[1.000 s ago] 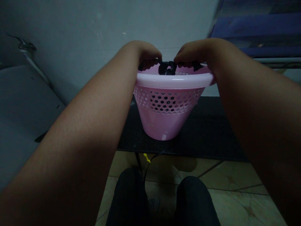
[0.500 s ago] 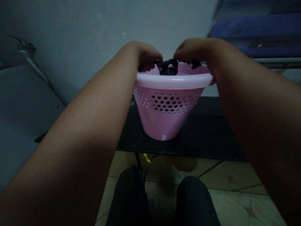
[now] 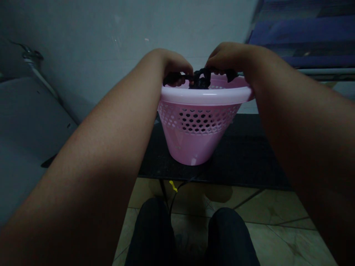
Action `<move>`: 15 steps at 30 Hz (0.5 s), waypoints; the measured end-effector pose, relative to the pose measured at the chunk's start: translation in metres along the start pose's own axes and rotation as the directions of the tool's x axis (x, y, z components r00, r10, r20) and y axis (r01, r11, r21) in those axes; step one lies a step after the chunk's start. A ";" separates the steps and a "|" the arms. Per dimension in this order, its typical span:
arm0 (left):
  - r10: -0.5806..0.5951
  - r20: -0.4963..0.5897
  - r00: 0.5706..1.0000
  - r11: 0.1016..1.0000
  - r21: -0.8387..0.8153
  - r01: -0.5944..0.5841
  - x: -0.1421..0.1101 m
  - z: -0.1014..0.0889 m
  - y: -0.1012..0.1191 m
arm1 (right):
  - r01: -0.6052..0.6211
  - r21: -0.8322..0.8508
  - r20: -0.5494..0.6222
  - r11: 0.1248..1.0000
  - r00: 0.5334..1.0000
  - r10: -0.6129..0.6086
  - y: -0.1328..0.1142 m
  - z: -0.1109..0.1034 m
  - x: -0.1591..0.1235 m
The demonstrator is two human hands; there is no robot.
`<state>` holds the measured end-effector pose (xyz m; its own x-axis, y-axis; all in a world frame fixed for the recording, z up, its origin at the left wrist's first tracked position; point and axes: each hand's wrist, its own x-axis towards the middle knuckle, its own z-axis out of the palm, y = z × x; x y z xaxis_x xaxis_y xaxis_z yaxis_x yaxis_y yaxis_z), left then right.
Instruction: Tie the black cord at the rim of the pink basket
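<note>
The likeliest trouble is at the black knotted bundle (image 3: 200,80), which sits just inside the far rim of the pink plastic basket (image 3: 191,146). It looks like a tied bag or cord, but the dim light hides what it is. If the fingers lose their hold, it could drop into the basket. A hard pull on the bundle, or pressure on the rim, could also tip the basket, since its narrow base makes it easy to upset, and it stands close to the near edge of the worktop (image 3: 249,147).

Both hands reach over the rim from the near side. The left hand (image 3: 176,65) has a narrow grip, pinching a black strand that runs toward the knot. The right hand (image 3: 227,57) also has a narrow grip on the bundle's other side, though its fingertips are mostly hidden.

Below and in front of the basket, a black cable (image 3: 180,188) with a yellow tag (image 3: 173,186) hangs beneath the worktop. Further below the basket lies the tiled floor (image 3: 277,207). Behind the basket rises a pale wall (image 3: 111,29), and beyond it to the right is a blue striped cloth (image 3: 305,37).
</note>
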<state>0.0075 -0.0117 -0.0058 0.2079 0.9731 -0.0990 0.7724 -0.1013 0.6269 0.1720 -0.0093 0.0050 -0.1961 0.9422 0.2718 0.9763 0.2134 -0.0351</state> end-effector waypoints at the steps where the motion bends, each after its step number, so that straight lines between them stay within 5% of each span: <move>1: -0.010 0.024 1.000 0.999 -0.037 0.011 0.000 0.000 0.000 | -0.006 0.011 0.001 1.000 1.000 0.006 0.000 0.000 0.001; 9: -0.071 0.216 0.974 0.978 -0.174 0.110 0.008 -0.005 -0.004 | -0.011 0.081 -0.002 0.997 1.000 0.012 0.004 0.002 0.006; 15: -0.027 0.175 0.984 0.997 -0.070 0.040 0.005 -0.003 -0.004 | 0.005 0.106 -0.001 0.994 1.000 -0.005 0.006 0.004 0.008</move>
<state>0.0032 -0.0058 -0.0064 0.2884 0.9245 -0.2493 0.7365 -0.0478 0.6747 0.1760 0.0008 0.0037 -0.2012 0.9408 0.2727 0.9601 0.2446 -0.1355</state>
